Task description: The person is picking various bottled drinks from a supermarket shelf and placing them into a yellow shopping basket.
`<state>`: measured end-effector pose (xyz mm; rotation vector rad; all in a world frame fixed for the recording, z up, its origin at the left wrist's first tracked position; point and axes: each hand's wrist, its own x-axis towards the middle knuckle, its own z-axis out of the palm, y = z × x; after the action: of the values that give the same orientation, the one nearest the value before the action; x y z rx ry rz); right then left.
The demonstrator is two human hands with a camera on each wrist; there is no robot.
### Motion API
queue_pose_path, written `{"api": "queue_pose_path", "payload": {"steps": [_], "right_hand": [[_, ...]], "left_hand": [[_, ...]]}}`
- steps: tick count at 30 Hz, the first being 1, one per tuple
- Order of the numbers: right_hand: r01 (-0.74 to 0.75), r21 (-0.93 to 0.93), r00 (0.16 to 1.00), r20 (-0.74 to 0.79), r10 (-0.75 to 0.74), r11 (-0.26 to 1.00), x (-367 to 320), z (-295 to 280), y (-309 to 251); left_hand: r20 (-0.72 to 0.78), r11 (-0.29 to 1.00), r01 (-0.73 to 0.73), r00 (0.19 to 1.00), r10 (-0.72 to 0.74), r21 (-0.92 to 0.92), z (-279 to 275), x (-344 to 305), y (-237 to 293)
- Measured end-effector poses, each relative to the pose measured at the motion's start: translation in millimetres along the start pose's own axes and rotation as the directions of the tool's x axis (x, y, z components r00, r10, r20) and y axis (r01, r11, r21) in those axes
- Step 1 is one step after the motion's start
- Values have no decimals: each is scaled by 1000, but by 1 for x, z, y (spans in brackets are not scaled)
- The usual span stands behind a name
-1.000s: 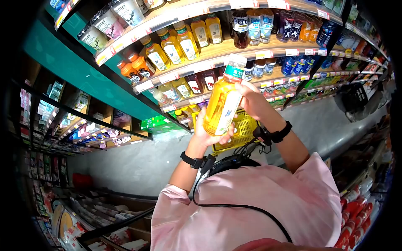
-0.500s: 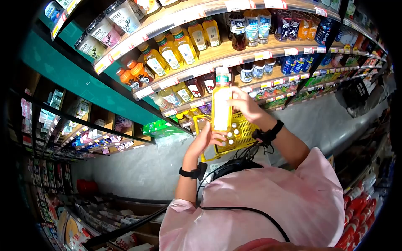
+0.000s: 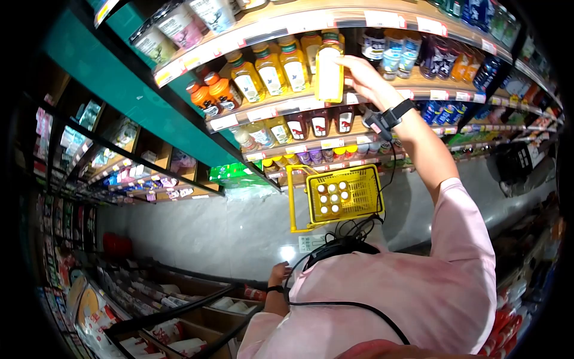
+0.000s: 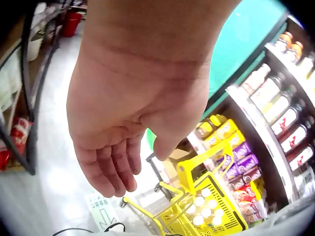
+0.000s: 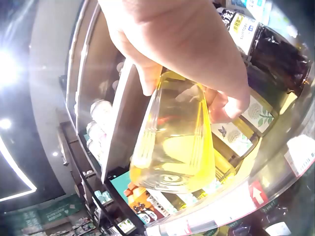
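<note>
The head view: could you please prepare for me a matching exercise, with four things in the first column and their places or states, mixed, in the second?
Things:
1. right hand
2. left hand
3. yellow basket
4. orange-capped bottles

Places or states:
A. contains white-capped bottles
B. just left of the row of yellow bottles
C. grips a bottle of yellow drink
D. lowered, near the pink shirt

Right pairs: 1-C, 2-D, 3-A, 4-B
</note>
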<state>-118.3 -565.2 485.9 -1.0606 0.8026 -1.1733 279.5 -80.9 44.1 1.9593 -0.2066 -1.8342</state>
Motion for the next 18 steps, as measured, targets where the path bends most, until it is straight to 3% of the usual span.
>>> {"api": "queue_pose_path", "payload": {"steps": [1,2,4,7,9,10,11,12,14,15,17,18], "right_hand": [[31,-26,1000,2,-31,999,6,2,-2],[61,-88,998,26,-59,994,7,8,-8],[136,-183,990,-21,-142,974,21,10,-9],[195,-300,978,-11,-208,934,31,12,-13],[264,-432,964,91,-249,863,52,-2,0],[251,-360,968,104,-229,898,45,5,-1],[178,-404,984,62,-167,898,53,2,7],[219,-362,976,79,-204,906,58,-1,19],[292,-346,956,110,-271,891,74,-16,43],[297,-633,941,68,-331,715,88,-27,54],[125,-765,979,-10,-205,631,72,-19,38],[185,-770,966,27,-258,610,62,-13,33]], "left_hand": [[32,984,25,999,-19,-176,-4,6,-21],[28,981,24,999,-19,-190,-5,1,-31],[172,995,-13,985,30,-101,-5,-9,-43],[37,1000,-19,999,19,-9,13,-29,-36],[55,999,11,998,-8,-50,18,-30,-32],[100,998,-42,994,47,-56,15,-19,-39],[144,993,-96,984,105,-66,15,-14,-43],[148,993,-101,983,110,-65,16,-9,-46],[140,969,-247,960,242,23,20,-4,-45],[146,970,-242,961,236,29,21,-4,-40],[130,983,-172,978,163,68,25,-2,-24],[107,995,-96,990,94,14,27,-1,-16]]}}
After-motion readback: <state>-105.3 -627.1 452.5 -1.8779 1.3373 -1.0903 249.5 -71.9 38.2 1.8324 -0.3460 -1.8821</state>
